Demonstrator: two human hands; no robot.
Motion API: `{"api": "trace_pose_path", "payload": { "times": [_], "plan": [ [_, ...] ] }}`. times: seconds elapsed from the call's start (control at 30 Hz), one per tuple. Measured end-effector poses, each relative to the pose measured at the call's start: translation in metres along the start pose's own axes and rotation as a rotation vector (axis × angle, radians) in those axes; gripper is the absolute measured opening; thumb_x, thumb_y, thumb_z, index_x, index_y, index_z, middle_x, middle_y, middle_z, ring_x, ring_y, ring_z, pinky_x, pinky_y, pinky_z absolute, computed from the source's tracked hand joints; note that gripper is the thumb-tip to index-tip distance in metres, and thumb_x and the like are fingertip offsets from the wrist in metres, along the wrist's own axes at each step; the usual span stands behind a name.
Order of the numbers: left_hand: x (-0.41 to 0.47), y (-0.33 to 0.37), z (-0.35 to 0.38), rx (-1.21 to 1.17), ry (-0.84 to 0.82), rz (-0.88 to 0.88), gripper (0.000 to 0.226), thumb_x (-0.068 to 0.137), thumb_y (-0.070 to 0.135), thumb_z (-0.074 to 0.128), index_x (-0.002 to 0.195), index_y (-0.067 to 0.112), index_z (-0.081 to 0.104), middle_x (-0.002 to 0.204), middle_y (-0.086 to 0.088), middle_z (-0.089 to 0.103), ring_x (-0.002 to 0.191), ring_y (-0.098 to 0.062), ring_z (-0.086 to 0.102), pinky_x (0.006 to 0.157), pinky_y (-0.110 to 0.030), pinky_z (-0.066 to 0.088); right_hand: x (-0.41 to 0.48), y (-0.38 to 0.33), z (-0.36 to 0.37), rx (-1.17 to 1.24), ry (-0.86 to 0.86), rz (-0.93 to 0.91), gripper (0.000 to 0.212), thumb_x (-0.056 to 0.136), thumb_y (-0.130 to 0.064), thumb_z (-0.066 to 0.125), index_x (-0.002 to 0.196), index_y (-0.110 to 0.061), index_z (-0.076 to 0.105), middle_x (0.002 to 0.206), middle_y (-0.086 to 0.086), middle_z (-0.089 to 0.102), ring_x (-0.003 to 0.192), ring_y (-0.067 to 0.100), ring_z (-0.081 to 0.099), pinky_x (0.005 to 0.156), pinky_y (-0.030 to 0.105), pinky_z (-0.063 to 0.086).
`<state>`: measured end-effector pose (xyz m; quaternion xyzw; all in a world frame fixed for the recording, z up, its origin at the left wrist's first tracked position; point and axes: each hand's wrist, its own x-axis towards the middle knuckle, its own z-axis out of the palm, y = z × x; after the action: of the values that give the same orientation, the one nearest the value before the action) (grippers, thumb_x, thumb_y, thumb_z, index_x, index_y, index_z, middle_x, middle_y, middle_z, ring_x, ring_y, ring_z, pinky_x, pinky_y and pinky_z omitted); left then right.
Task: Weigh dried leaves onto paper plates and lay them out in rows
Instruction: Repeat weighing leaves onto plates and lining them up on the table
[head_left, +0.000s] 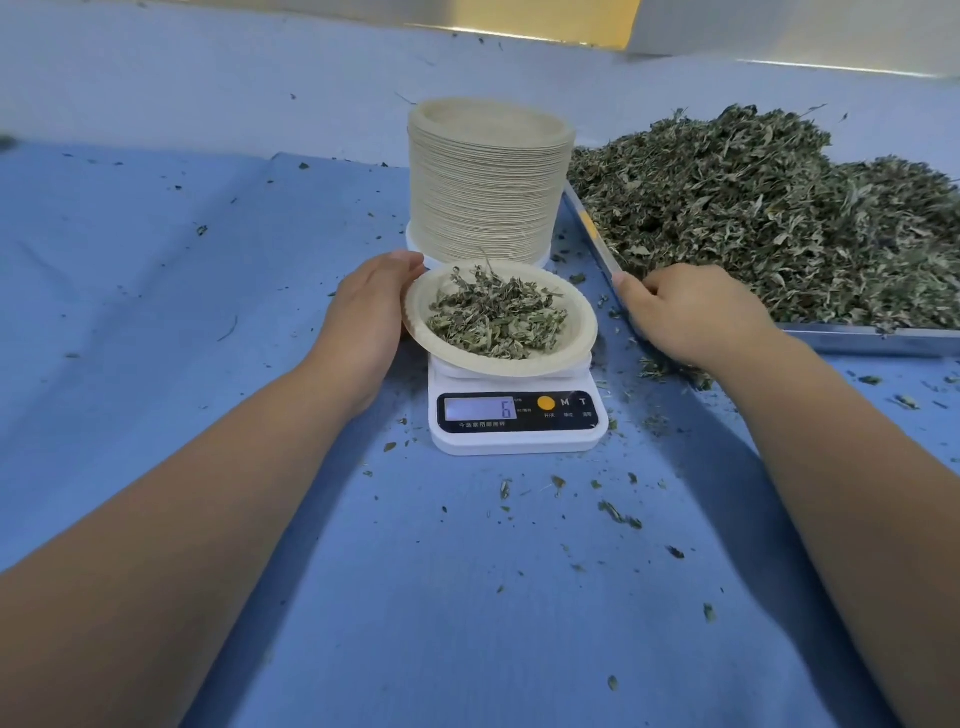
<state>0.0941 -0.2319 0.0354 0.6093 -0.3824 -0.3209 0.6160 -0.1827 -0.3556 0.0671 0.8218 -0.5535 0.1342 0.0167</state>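
On the near desk (467, 597) the scale (519, 436) showed 6, beside buttons M and T. One paper plate (582, 332) of dried leaves (493, 317) sat on it, and the left hand (363, 317) held its left rim. The right hand (691, 312) curled its fingers at the tray (857, 338); whether they grasped leaves, I could not tell. No rows were laid yet, and the plate stack (488, 182) stood behind.

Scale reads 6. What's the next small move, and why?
Probably lift the round beige paper plate of dried green leaves off the white digital scale with the left hand, which holds its rim. The display reads 6, so weighing looks finished.
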Motion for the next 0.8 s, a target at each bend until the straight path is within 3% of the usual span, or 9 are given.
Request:
{"api": "trace_pose_path", "payload": {
  "times": [0.23, 0.33, 0.4, 0.5, 0.63, 0.7, 0.8],
  "plan": [
    [-0.007, 0.004, 0.002, -0.053, 0.001, -0.009, 0.034, 0.080, 0.050, 0.051, 0.092, 0.028, 0.073, 0.107, 0.006, 0.078, 0.110, -0.017, 0.070, 0.107, -0.045, 0.050, 0.002, 0.020, -0.011, 0.067, 0.052, 0.004, 0.061, 0.106, -0.050, 0.030, 0.068, -0.008, 0.052, 0.065, 0.016, 0.058, 0.059, 0.030, 0.054, 0.055, 0.031, 0.039],
    [-0.006, 0.004, 0.002, -0.051, -0.005, -0.007, 0.041, 0.078, 0.054, 0.053, 0.099, 0.026, 0.073, 0.108, 0.007, 0.078, 0.110, -0.016, 0.070, 0.108, -0.046, 0.049, 0.002, 0.033, -0.015, -0.013, -0.086, 0.136, 0.052, 0.104, -0.047, 0.028, 0.086, -0.009, 0.058, 0.088, 0.015, 0.062, 0.080, 0.032, 0.057, 0.077, 0.043, 0.050],
    [-0.007, 0.005, 0.002, -0.040, -0.009, 0.000, 0.050, 0.069, 0.061, 0.055, 0.099, 0.026, 0.073, 0.110, 0.004, 0.077, 0.112, -0.020, 0.069, 0.108, -0.048, 0.049, 0.002, 0.034, -0.017, -0.056, -0.209, 0.211, 0.050, 0.099, -0.049, 0.024, 0.097, -0.011, 0.057, 0.101, 0.013, 0.057, 0.095, 0.033, 0.054, 0.091, 0.048, 0.048],
    [-0.009, 0.005, 0.002, -0.034, -0.029, 0.025, 0.051, 0.066, 0.065, 0.052, 0.094, 0.029, 0.073, 0.112, 0.001, 0.076, 0.114, -0.023, 0.068, 0.109, -0.051, 0.047, 0.002, 0.032, -0.017, -0.069, -0.222, 0.197, 0.052, 0.099, -0.050, 0.024, 0.088, -0.012, 0.058, 0.093, 0.013, 0.059, 0.087, 0.032, 0.057, 0.083, 0.045, 0.048],
    [-0.008, 0.004, 0.001, -0.021, -0.028, 0.023, 0.053, 0.067, 0.066, 0.051, 0.097, 0.029, 0.074, 0.112, 0.001, 0.077, 0.113, -0.021, 0.068, 0.110, -0.052, 0.046, -0.002, 0.032, -0.019, -0.078, -0.020, 0.166, 0.060, 0.100, -0.055, 0.033, 0.075, -0.008, 0.061, 0.070, 0.013, 0.060, 0.066, 0.030, 0.059, 0.064, 0.036, 0.048],
    [-0.008, 0.004, 0.001, -0.010, -0.035, 0.031, 0.053, 0.067, 0.066, 0.051, 0.092, 0.024, 0.071, 0.112, -0.005, 0.075, 0.111, -0.021, 0.068, 0.109, -0.056, 0.046, -0.001, 0.036, -0.021, -0.112, 0.005, 0.254, 0.061, 0.099, -0.059, 0.031, 0.076, -0.010, 0.058, 0.073, 0.013, 0.058, 0.070, 0.031, 0.058, 0.071, 0.040, 0.051],
    [-0.009, 0.005, 0.002, -0.003, -0.033, 0.043, 0.051, 0.066, 0.065, 0.051, 0.091, 0.023, 0.067, 0.110, -0.011, 0.072, 0.106, -0.027, 0.067, 0.109, -0.058, 0.045, -0.001, 0.040, -0.021, -0.134, -0.141, 0.320, 0.068, 0.099, -0.066, 0.023, 0.078, -0.011, 0.057, 0.081, 0.013, 0.058, 0.081, 0.032, 0.058, 0.088, 0.050, 0.050]
  ]
}}
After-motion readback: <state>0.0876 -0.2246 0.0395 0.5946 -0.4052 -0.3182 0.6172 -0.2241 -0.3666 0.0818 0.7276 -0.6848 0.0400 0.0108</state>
